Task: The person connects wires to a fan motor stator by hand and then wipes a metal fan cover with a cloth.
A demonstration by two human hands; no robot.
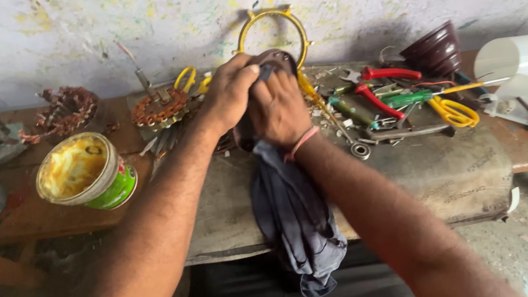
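Dark round motor part (pixel 276 59) — under both hands | left hand (pixel 229 95) fingers clamped on it | right hand (pixel 279 108) fingers clamped on grey cloth (pixel 296 218)

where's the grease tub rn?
Head view, left side: the open grease tub lies tilted on the wooden bench, left of the person's left forearm and below the copper-wound stator.

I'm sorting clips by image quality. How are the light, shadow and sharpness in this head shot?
Head view: soft, even light without glare; the hands on the dark round part are sharp; the forearms blur near the lower edge; the bench edge bows, showing wide-lens distortion.
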